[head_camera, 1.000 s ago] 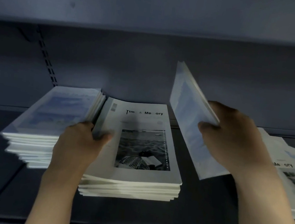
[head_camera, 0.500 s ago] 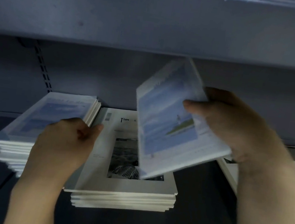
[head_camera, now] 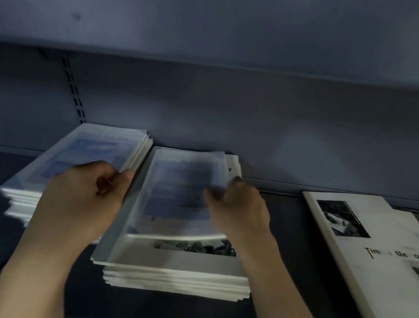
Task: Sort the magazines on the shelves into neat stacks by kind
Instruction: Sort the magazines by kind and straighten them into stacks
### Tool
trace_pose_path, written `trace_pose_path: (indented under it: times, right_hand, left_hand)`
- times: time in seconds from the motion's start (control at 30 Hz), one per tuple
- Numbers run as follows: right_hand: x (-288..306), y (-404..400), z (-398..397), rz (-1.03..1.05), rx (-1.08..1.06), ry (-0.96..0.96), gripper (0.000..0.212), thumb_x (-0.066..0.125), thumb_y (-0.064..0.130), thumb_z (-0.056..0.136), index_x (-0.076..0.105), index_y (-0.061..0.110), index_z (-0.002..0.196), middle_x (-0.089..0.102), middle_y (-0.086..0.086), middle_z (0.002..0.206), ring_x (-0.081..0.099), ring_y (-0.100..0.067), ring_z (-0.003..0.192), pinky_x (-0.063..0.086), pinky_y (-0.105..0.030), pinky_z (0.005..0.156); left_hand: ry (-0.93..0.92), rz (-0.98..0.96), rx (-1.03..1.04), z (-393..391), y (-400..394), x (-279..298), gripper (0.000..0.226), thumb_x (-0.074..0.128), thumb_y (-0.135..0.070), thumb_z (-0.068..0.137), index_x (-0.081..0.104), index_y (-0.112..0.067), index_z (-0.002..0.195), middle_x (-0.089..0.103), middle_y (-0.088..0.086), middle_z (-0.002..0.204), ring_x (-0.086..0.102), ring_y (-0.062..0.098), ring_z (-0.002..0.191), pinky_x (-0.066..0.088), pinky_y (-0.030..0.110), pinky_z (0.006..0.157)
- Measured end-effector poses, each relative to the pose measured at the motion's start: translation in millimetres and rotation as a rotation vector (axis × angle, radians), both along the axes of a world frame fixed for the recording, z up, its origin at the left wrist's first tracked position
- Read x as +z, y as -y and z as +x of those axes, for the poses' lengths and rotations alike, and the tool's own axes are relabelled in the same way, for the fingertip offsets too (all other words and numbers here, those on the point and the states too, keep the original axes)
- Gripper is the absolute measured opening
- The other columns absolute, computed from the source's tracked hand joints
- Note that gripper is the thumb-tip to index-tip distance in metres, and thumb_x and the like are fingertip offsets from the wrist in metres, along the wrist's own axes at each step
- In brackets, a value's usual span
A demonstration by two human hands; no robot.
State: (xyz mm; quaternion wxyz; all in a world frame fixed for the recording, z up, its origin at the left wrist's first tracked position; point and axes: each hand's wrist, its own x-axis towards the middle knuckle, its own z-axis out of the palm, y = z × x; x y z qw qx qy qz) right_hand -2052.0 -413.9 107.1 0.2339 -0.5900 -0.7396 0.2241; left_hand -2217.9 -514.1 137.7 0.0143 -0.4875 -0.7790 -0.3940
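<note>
While the right hand [head_camera: 239, 209] pinches a blue magazine [head_camera: 180, 195] over the white stack [head_camera: 178, 275] at mid-shelf, and the left hand [head_camera: 85, 195] grips its spine, misfiling risk: blue stack [head_camera: 90, 158] lies leftward.

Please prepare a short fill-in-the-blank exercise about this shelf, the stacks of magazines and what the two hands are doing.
1. The right hand holds a magazine with a ____ cover above the middle stack.
2. The blue-cover stack lies to the ____ of the middle stack.
3. On the loose magazine at the right, the title's last word starts with the letters ____.
4. The left hand grips the ____ edge of the middle stack's top magazine.

Missing words: blue; left; Me; left
</note>
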Motion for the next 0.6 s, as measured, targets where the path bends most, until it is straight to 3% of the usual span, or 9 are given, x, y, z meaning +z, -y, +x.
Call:
trace_pose_path:
  times: [0.1, 0.2, 0.3, 0.43, 0.6]
  right_hand:
    - [1, 0, -2, 0.033, -0.014, 0.016, 0.038, 0.045, 0.035, 0.094, 0.049, 0.001, 0.11, 0.062, -0.014, 0.105, 0.059, -0.033, 0.099, 0.041, -0.032, 0.071]
    - [1, -1, 2, 0.047, 0.01, -0.006, 0.033, 0.044, 0.036, 0.096, 0.046, 0.005, 0.108, 0.06, -0.011, 0.1, 0.059, -0.029, 0.094, 0.039, -0.03, 0.069]
    - [8, -4, 1, 0.052, 0.054, -0.213, 0.02, 0.046, 0.03, 0.096, 0.045, 0.01, 0.097, 0.054, -0.001, 0.081, 0.055, -0.021, 0.076, 0.035, -0.027, 0.054]
    - [31, 0, -6, 0.11, 0.095, -0.54, 0.014, 0.048, 0.025, 0.097, 0.044, 0.012, 0.097, 0.047, 0.006, 0.068, 0.048, -0.006, 0.058, 0.034, -0.015, 0.042]
    - [52, 3, -45, 0.018, 0.127, -0.815, 0.014, 0.046, 0.024, 0.099, 0.041, 0.011, 0.101, 0.042, 0.006, 0.071, 0.042, -0.003, 0.058, 0.036, -0.014, 0.045]
  left_hand:
    - [0.017, -0.006, 0.011, 3, 1, -2, 0.033, 0.051, -0.036, 0.09, 0.058, -0.014, 0.066, 0.06, -0.002, 0.064, 0.051, 0.007, 0.063, 0.03, 0.019, 0.054]
    - [0.003, -0.022, 0.022, 6, 1, -5, 0.034, 0.053, -0.035, 0.089, 0.056, -0.014, 0.063, 0.058, -0.002, 0.06, 0.049, 0.007, 0.061, 0.03, 0.019, 0.053]
    - [0.022, -0.037, 0.021, 5, 4, -5, 0.035, 0.053, -0.035, 0.089, 0.056, -0.013, 0.062, 0.058, 0.0, 0.06, 0.051, 0.011, 0.062, 0.032, 0.023, 0.054]
    - [0.083, -0.029, 0.036, -1, 11, -5, 0.033, 0.052, -0.035, 0.089, 0.061, -0.011, 0.068, 0.065, 0.003, 0.068, 0.057, 0.016, 0.07, 0.038, 0.027, 0.059]
    - [0.105, 0.034, 0.116, -20, 25, -3, 0.021, 0.052, -0.04, 0.088, 0.056, -0.021, 0.078, 0.066, 0.0, 0.072, 0.06, 0.024, 0.072, 0.036, 0.03, 0.06]
